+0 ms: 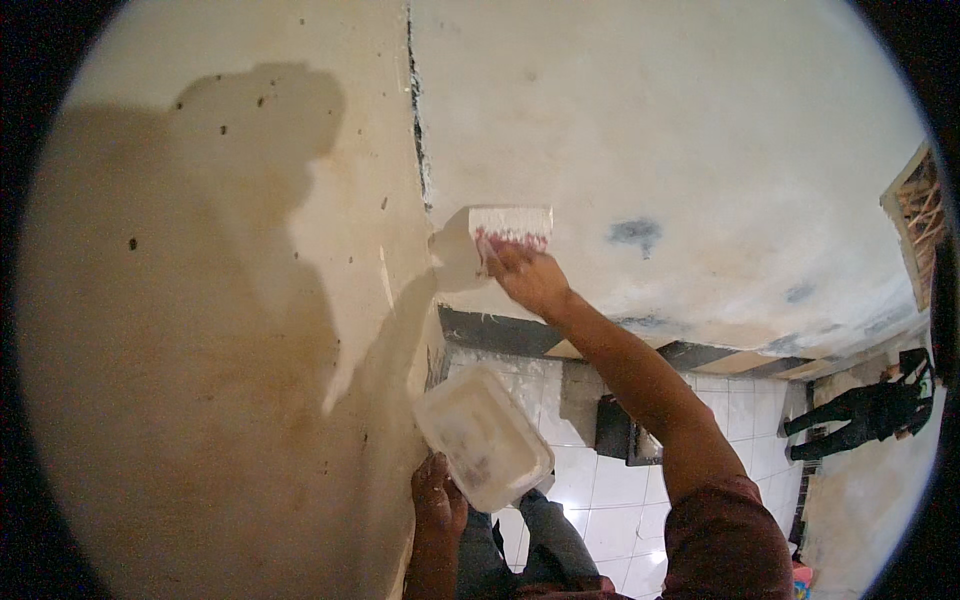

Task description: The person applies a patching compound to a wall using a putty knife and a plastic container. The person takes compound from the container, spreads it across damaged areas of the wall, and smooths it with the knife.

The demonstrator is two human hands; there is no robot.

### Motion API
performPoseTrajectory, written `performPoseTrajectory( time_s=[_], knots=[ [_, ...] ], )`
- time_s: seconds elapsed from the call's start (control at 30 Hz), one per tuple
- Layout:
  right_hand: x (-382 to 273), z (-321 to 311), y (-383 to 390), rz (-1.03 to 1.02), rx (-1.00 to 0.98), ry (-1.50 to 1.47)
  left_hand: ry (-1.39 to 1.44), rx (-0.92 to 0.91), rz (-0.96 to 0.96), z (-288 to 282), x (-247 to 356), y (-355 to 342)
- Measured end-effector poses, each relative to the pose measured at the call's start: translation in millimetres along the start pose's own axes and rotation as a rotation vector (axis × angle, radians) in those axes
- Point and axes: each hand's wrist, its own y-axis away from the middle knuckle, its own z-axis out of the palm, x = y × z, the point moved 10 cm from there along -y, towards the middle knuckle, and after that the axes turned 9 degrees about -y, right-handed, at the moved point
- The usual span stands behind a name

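My right hand (525,272) grips a wide, flat red tool with a white, coated edge (510,220) against the pale wall (600,120), just right of the inside corner with its dark, ragged crack (418,140). Whether the tool is a brush or a scraper I cannot tell. Low on the left, my left hand (435,485) holds a translucent plastic tub (485,440) with a pale substance smeared inside, beside the spotted side wall (200,350). A grey-blue smudge (635,233) marks the wall right of the tool.
Below are a striped band (690,355) along the wall's foot, white floor tiles (620,510) and a dark box-like object (612,430). At the right, a person in dark clothes (865,410) stands away from me. A framed opening (912,220) is at the far right.
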Motion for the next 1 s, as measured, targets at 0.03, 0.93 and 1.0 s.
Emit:
performPoseTrajectory(
  time_s=[0.03,0.93,1.0],
  knots=[
    [-18.4,-22.0,-5.4,-0.022,0.008,-0.028,0.184,0.04,-0.11,-0.9,-3.2,-0.6],
    [-17.4,-64.4,-81.7,-0.618,-0.113,0.372,0.37,0.079,-0.162,5.5,-1.7,-1.7],
    [11.7,-65.3,-94.4,-0.54,-0.252,0.321,0.381,0.091,-0.191,13.7,-5.2,-2.6]
  ],
)
